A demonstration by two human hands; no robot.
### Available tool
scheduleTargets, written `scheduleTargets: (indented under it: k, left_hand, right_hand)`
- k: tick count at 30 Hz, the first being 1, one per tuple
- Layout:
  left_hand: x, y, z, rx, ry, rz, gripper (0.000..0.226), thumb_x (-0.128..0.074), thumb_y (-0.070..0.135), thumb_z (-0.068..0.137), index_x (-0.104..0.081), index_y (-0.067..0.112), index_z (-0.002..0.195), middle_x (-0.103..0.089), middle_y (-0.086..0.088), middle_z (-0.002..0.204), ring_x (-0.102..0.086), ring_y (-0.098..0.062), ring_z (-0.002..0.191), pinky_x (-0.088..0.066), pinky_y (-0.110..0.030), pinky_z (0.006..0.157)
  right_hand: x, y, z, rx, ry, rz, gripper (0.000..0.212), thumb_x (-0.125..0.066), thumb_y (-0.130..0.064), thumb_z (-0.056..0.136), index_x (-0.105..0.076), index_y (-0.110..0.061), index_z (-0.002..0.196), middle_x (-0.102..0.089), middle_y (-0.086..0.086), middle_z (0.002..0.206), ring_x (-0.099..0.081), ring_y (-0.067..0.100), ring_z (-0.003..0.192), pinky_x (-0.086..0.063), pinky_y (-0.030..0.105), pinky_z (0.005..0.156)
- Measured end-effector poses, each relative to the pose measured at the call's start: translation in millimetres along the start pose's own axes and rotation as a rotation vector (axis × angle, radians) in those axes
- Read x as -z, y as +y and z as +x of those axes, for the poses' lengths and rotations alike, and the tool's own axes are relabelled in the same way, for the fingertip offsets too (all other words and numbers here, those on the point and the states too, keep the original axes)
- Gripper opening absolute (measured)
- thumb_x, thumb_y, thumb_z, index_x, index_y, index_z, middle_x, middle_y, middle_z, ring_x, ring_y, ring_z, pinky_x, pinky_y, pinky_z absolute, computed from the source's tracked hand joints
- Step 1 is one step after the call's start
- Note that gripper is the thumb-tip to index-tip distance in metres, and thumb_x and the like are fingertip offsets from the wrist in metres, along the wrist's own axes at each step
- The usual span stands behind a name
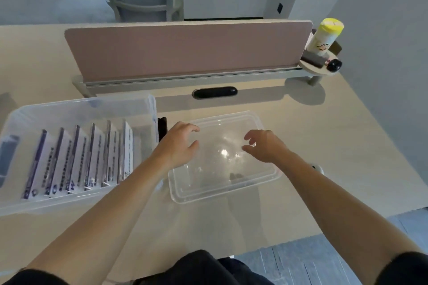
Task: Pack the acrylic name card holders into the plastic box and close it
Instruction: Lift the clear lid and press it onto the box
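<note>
Left of the left hand [178, 143], name card holders [78, 159] stand in the plastic box [76, 109], print unreadable; both hands' fingers spread, seemingly empty, right hand [264, 146] over the lid [222, 185]

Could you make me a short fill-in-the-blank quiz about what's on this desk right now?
1. The card holders stand in a row inside the clear ____.
2. The clear lid lies on the desk, to the ____ of the box.
3. The left hand and right hand are both over the ____.
4. The wipes canister has a ____ cap.

Answers: box; right; lid; yellow
</note>
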State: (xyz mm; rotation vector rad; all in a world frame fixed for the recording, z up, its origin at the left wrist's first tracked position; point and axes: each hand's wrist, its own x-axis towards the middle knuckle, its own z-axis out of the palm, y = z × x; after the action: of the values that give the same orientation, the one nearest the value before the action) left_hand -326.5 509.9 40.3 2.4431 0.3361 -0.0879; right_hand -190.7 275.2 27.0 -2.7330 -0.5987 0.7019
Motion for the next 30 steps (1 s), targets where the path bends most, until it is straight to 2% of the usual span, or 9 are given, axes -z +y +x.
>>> scheduleTargets:
  k: [5,11,14,16,19,21,26,28,30]
  left_hand:
    - [-26,7,32,0.137,-0.184,0.093,0.05,-0.057,0.033,0.092,-0.044,0.025,0.14,-0.039,0.001,0.145,-0.043,-0.018,0.131,-0.041,-0.035,0.104]
    - [-50,-25,91,0.292,-0.285,0.24,0.082,-0.071,0.042,0.079,-0.031,0.021,0.147,-0.036,-0.01,0.143,-0.037,-0.034,0.129,-0.046,-0.042,0.093]
    - [-63,-43,112,0.303,-0.264,0.329,0.103,-0.079,0.054,0.068,-0.023,0.02,0.148,-0.026,-0.014,0.15,-0.027,-0.037,0.135,-0.036,-0.045,0.104]
    - [-71,-52,122,0.36,-0.249,0.395,0.121,-0.081,0.062,0.061,-0.011,0.021,0.151,-0.012,-0.017,0.156,-0.016,-0.042,0.142,-0.026,-0.05,0.113]
    - [-83,-60,138,0.491,-0.279,0.445,0.142,-0.08,0.069,0.056,0.012,0.022,0.153,0.01,-0.022,0.159,0.002,-0.051,0.145,-0.012,-0.056,0.117]
    - [-90,-64,149,0.484,-0.289,0.493,0.146,-0.08,0.071,0.053,0.017,0.024,0.152,0.015,-0.02,0.16,0.006,-0.049,0.145,-0.008,-0.057,0.118]
    - [-99,-74,170,0.459,-0.358,0.529,0.154,-0.084,0.069,0.045,0.019,0.027,0.152,0.012,-0.011,0.162,0.008,-0.04,0.148,-0.002,-0.054,0.119]
    - [-100,-74,177,0.447,-0.359,0.55,0.156,-0.085,0.069,0.038,0.012,0.028,0.153,-0.001,-0.013,0.16,-0.006,-0.039,0.146,-0.007,-0.055,0.118]
    - [-101,-70,182,0.439,-0.346,0.566,0.153,-0.085,0.07,0.032,0.001,0.03,0.152,-0.018,-0.014,0.151,-0.023,-0.039,0.137,-0.016,-0.053,0.116]
  right_hand:
    - [9,25,35,0.019,-0.115,-0.143,0.037,-0.062,-0.048,0.089,-0.059,-0.032,0.122,-0.066,-0.006,0.119,-0.06,0.018,0.109,-0.05,0.037,0.092]
    - [23,24,71,-0.01,-0.18,-0.383,0.05,-0.06,-0.052,0.09,-0.052,-0.03,0.134,-0.058,-0.001,0.133,-0.056,0.024,0.119,-0.048,0.041,0.096]
    - [29,22,92,-0.009,-0.209,-0.487,0.061,-0.062,-0.055,0.087,-0.045,-0.029,0.14,-0.05,0.001,0.141,-0.054,0.027,0.121,-0.047,0.043,0.096]
    - [29,22,108,0.032,-0.212,-0.56,0.07,-0.064,-0.059,0.084,-0.042,-0.028,0.143,-0.047,0.003,0.143,-0.051,0.028,0.124,-0.044,0.045,0.099]
    - [22,22,137,0.114,-0.216,-0.642,0.088,-0.067,-0.066,0.076,-0.033,-0.028,0.148,-0.042,0.005,0.148,-0.042,0.031,0.133,-0.036,0.049,0.106]
    - [15,23,159,0.18,-0.24,-0.674,0.104,-0.069,-0.072,0.069,-0.023,-0.029,0.152,-0.032,0.005,0.156,-0.03,0.032,0.141,-0.028,0.052,0.112]
    - [-5,32,212,0.26,-0.337,-0.679,0.143,-0.074,-0.08,0.052,0.01,-0.028,0.155,-0.001,0.007,0.165,0.0,0.037,0.151,-0.009,0.06,0.116]
    - [-12,35,224,0.277,-0.364,-0.67,0.148,-0.077,-0.079,0.048,0.014,-0.027,0.153,-0.005,0.01,0.164,-0.005,0.039,0.15,-0.01,0.061,0.116]
    - [-20,36,230,0.309,-0.337,-0.671,0.145,-0.081,-0.076,0.045,0.007,-0.031,0.15,-0.022,0.014,0.156,-0.025,0.041,0.142,-0.022,0.059,0.114]
